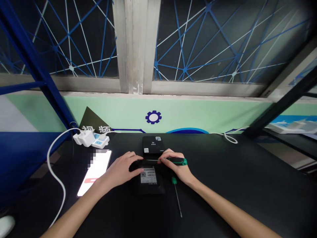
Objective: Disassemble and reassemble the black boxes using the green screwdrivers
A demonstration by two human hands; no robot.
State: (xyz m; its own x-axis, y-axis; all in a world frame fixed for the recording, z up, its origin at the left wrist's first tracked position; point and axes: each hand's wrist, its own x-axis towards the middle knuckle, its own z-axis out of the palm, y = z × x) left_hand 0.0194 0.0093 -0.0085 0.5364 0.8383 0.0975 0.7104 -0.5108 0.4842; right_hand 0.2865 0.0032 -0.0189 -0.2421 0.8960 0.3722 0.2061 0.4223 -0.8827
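Lower centre: black device (148,189), label (148,177) print unreadable, is being touched by left hand (122,168), finger and thumb parted; screwdriver (178,161) is being gripped by right hand (180,170). Mid-left, wall lettering "视频" (104,129) is being displayed.

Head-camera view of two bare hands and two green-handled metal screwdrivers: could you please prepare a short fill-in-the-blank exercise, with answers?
Of the bare left hand and the bare right hand, the ____ one holds a green-and-black-handled metal screwdriver.
A second, green-handled metal screwdriver lies on the flat, ____-coloured table.
The flat rectangular phone with a bright screen lies on the person's ____ side.
Missing words, in order: right; black; left.
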